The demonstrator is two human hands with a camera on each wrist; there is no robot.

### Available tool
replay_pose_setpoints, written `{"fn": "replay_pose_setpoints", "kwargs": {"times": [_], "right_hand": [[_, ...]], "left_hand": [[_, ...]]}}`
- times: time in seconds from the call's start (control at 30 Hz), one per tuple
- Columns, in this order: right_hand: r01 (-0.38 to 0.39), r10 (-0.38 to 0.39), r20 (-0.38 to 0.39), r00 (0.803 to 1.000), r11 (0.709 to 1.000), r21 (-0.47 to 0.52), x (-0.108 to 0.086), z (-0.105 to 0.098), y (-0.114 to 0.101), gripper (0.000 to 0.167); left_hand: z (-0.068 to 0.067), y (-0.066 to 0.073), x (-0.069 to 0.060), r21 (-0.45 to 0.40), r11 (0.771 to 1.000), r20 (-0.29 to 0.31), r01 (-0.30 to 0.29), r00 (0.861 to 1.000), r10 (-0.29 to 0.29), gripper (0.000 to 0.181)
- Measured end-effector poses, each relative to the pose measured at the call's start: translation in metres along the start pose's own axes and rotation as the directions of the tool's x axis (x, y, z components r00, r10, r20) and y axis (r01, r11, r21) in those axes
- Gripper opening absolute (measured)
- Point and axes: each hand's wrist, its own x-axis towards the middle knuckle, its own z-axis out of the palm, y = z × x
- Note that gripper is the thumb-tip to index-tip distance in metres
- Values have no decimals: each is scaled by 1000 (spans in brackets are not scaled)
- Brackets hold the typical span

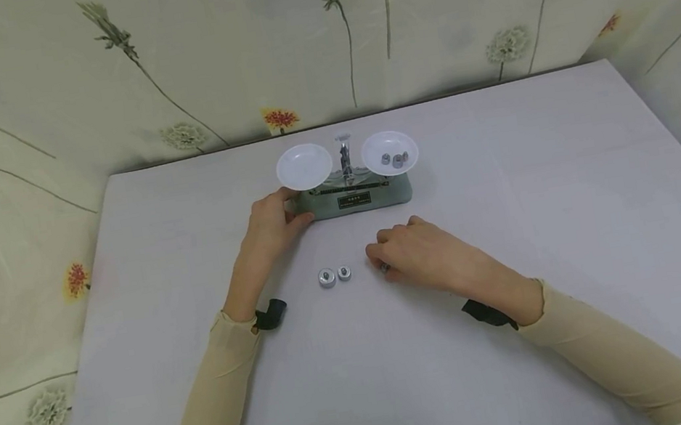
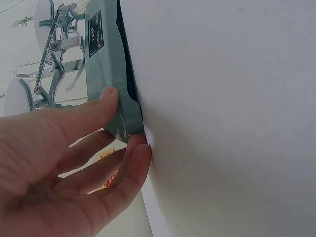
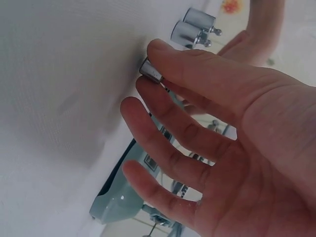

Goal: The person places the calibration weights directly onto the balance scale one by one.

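A green balance scale [image 1: 378, 196] stands on the table with two white pans. Its left pan [image 1: 303, 166] holds nothing visible, while several small metal weights [image 1: 397, 160] sit in the right pan [image 1: 388, 141]. My left hand [image 1: 268, 227] grips the left end of the scale's base, thumb on the front face in the left wrist view. Between thumb and fingers my right hand [image 1: 422, 253] pinches a small metal weight [image 3: 150, 70], at or close to the tabletop. Left of it, a larger weight [image 1: 327, 278] and a smaller weight [image 1: 344, 273] stand upright side by side.
The white table [image 1: 545, 211] reaches back to a wall covering [image 1: 250, 50] printed with flowers. Dark straps [image 1: 271, 314] are worn at both wrists, below beige sleeves.
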Motion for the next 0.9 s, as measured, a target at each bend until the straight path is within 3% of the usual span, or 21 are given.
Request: {"fn": "replay_pose_setpoints", "kwargs": {"times": [0.27,0.47,0.9], "right_hand": [[-12,12,21,1000,1000,-9,-3,1,2,15],[-21,21,8,1000,1000,-5,-4,-1,2,14],[-48,48,0,999,999,-10,-5,-5,4,13]], "left_hand": [[4,3,-1,0,1000,15,-8,1000,8,55],[3,5,-1,19,1000,7,6,1000,-6,54],[-2,5,-4,20,999,-1,-28,1000,28,53]]}}
